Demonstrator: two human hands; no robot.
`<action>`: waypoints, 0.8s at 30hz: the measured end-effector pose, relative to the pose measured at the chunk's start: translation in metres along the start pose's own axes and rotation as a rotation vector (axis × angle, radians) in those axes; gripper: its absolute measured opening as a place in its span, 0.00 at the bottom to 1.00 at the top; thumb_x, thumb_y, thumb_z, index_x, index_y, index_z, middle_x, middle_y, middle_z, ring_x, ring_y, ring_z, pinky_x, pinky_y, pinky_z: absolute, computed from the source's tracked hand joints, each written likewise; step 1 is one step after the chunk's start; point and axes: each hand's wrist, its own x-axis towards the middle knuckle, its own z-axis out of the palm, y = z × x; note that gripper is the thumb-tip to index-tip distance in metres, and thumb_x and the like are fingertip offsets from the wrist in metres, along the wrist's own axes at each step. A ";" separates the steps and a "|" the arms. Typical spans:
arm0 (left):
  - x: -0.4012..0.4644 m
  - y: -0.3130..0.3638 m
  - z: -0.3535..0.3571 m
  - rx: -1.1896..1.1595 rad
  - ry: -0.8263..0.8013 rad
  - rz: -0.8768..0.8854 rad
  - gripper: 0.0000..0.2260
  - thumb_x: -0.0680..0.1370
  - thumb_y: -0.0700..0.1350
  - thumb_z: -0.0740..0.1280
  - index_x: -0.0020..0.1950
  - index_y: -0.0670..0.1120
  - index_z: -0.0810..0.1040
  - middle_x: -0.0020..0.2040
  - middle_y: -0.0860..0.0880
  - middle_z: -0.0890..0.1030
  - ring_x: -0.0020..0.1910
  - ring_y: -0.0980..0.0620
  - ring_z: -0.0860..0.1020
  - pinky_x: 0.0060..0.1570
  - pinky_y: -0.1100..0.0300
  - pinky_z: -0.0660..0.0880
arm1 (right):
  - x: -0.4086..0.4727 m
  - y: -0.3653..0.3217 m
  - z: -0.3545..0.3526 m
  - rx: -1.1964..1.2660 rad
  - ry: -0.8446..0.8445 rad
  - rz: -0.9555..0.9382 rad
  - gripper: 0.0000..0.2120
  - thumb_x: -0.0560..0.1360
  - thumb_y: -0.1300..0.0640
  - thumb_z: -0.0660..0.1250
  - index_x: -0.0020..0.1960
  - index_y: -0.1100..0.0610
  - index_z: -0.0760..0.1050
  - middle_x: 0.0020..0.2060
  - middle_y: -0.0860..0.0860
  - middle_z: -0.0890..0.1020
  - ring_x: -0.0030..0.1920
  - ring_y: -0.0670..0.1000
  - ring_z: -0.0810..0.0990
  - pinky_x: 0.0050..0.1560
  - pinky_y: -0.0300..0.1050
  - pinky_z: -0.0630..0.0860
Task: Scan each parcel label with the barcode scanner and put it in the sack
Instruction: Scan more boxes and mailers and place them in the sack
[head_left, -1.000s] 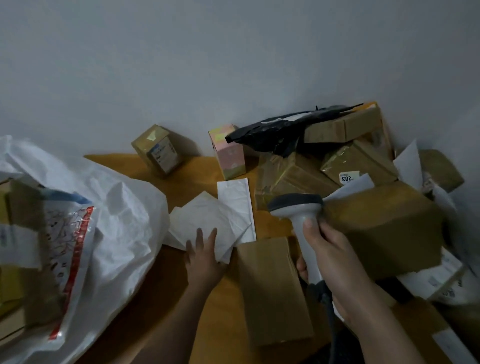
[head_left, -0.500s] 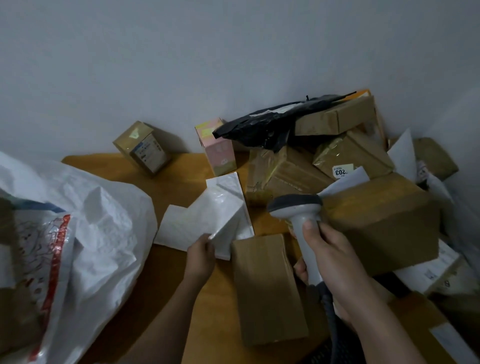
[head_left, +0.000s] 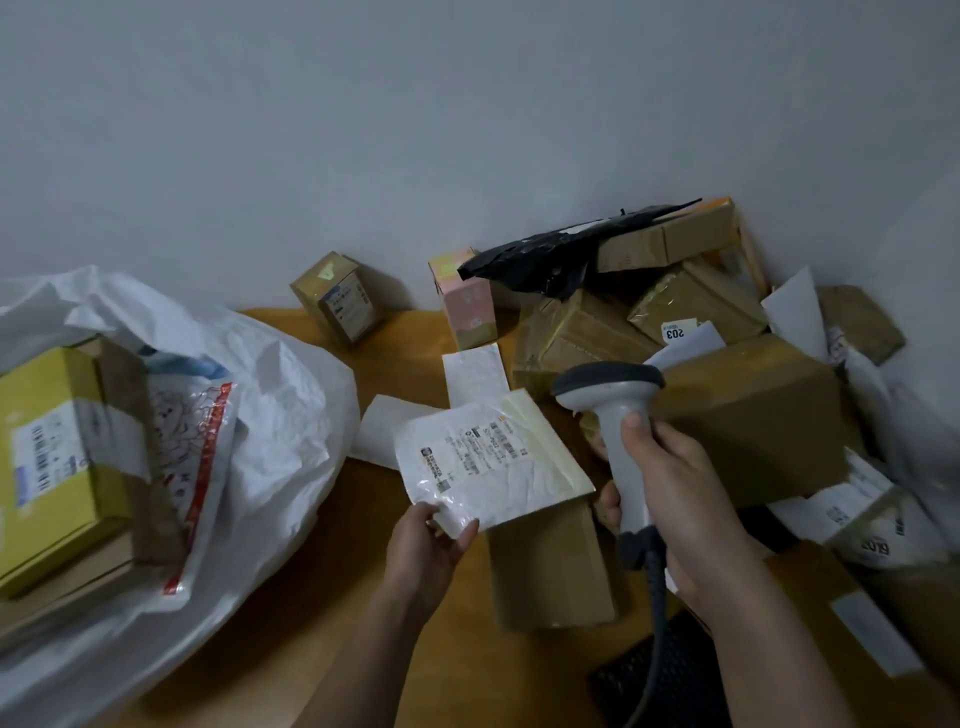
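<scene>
Fingers (head_left: 457, 530) of our left hand (head_left: 423, 553) are pinching the crinkled white mailer (head_left: 488, 457) by one corner, right hand (head_left: 691, 519) gripping the scanner (head_left: 618, 410), so glare or sag risks a misread.

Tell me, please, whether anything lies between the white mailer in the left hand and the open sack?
Nothing visible does. The white mailer is held above the bare table, and the sack gapes to its left.

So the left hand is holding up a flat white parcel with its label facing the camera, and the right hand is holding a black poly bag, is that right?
Not quite. The head view shows the right hand gripping the grey barcode scanner, not a black poly bag. The rest holds: the left hand pinches the flat white parcel by a corner, label facing the camera.
</scene>
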 end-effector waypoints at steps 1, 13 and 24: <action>-0.002 -0.007 -0.009 0.039 0.022 -0.043 0.11 0.82 0.38 0.59 0.64 0.41 0.71 0.59 0.37 0.77 0.54 0.37 0.79 0.34 0.54 0.83 | -0.004 0.001 -0.001 -0.012 -0.012 0.001 0.14 0.81 0.44 0.57 0.52 0.53 0.76 0.39 0.59 0.79 0.32 0.52 0.76 0.35 0.48 0.72; -0.041 -0.056 -0.048 1.263 0.042 -0.304 0.16 0.81 0.55 0.63 0.46 0.41 0.77 0.34 0.48 0.83 0.28 0.54 0.80 0.30 0.60 0.79 | -0.039 0.031 -0.008 -0.138 -0.033 0.097 0.16 0.82 0.46 0.56 0.52 0.57 0.76 0.38 0.56 0.77 0.29 0.48 0.76 0.31 0.43 0.75; 0.021 -0.056 -0.047 1.339 -0.020 0.363 0.35 0.76 0.42 0.72 0.79 0.45 0.59 0.74 0.43 0.68 0.71 0.41 0.68 0.63 0.49 0.72 | -0.055 0.051 -0.027 -0.180 0.042 0.139 0.16 0.82 0.45 0.56 0.51 0.56 0.75 0.36 0.55 0.78 0.30 0.48 0.76 0.29 0.42 0.73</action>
